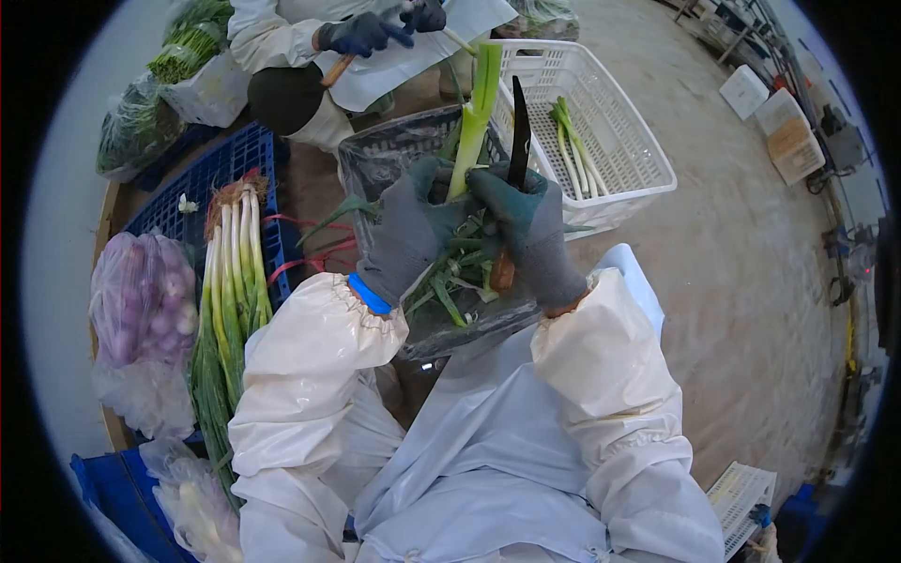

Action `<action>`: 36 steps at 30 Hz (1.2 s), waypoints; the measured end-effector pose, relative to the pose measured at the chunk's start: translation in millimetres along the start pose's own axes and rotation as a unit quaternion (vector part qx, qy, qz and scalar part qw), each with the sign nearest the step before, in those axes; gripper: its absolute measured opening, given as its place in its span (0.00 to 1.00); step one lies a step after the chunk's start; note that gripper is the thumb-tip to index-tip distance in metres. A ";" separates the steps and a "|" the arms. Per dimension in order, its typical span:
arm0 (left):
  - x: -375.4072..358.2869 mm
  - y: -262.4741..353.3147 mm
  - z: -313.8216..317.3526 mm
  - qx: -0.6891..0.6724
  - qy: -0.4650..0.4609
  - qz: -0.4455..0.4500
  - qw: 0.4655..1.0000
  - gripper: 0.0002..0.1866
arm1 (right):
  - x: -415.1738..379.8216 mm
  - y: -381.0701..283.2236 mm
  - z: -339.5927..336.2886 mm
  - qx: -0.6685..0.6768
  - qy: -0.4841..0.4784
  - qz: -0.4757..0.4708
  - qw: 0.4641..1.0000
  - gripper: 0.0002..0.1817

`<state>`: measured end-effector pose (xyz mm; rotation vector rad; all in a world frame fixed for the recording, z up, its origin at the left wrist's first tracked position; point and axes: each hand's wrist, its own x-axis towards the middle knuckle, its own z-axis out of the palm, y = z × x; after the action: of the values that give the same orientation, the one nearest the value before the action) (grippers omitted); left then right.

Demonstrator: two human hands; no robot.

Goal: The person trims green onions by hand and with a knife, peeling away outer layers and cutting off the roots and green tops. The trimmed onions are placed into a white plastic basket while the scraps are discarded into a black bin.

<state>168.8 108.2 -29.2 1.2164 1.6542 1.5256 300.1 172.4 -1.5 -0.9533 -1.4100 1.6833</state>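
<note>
Fairly bright, cool, diffuse light, seemingly from above; soft shadows. Mild glare on sleeves (314, 352) and onion bag (141, 305), faint sheen on floor (751, 310). Dark crate (355, 161) reads dim inside. Leek (475, 108) fairly sharp; knife (521, 141) near-black, low detail. Strong fisheye: wall (61, 244) bends, corners black, bluish fringe, far-right clutter (835, 141) soft.

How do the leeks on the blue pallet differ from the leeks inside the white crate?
The pallet leeks show shaggy roots; the crate leeks show none. The pallet leeks are a long, thick bundle; the crate leeks are few and shorter. Both lie down and shade from white to green.
</note>
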 end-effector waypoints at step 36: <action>5.7 -11.0 -8.0 -0.428 -0.280 -0.192 0.838 0.39 | 10.0 4.7 -7.3 0.156 0.068 0.016 0.985 0.09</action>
<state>156.9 110.5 -37.5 0.6613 0.6231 1.2400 301.6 183.9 -8.0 -0.8964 -1.0106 1.7632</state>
